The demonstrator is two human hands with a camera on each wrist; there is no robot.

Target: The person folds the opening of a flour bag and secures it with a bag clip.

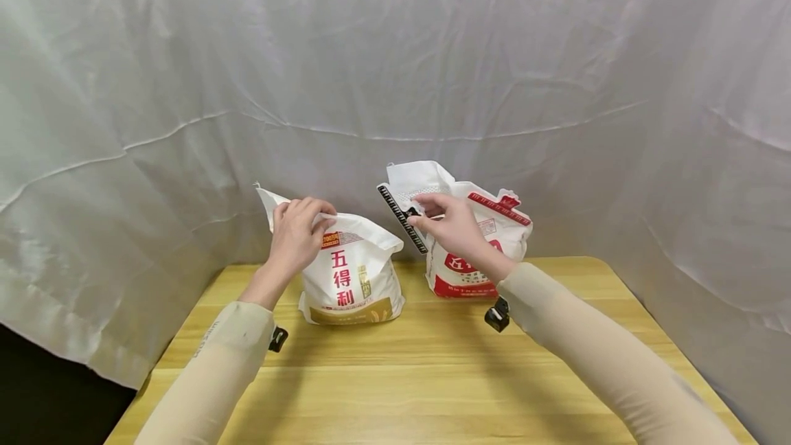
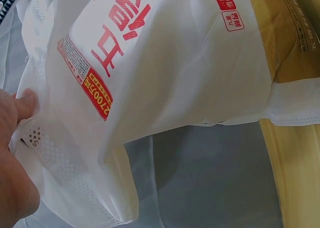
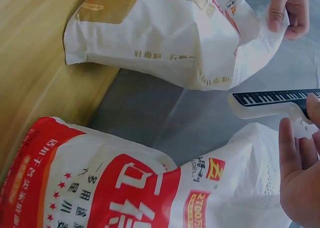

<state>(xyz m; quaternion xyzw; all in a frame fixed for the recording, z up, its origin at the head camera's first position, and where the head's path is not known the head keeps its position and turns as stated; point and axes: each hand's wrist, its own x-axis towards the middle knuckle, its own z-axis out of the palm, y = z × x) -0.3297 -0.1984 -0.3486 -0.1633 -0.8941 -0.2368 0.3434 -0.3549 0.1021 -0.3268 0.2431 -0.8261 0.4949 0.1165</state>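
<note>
My left hand point(image 1: 295, 233) grips the folded top of a white flour bag point(image 1: 380, 273) with red lettering and a gold band, standing at the left. In the left wrist view the thumb point(image 2: 26, 104) presses on the bag's top edge. My right hand point(image 1: 456, 229) pinches a black-and-white bag clip point(image 1: 395, 210) by its middle; the right wrist view shows the clip point(image 3: 270, 99) in the gap between the two bags. Behind that hand stands a second white flour bag point(image 1: 441, 287) with red print, partly hidden by the hand and forearm.
A red-and-white bag clip point(image 1: 502, 207) sits across the upper right of the second flour bag. Both bags stand near the back of the wooden table point(image 1: 383, 376). Grey cloth point(image 1: 395, 74) hangs behind and at the sides.
</note>
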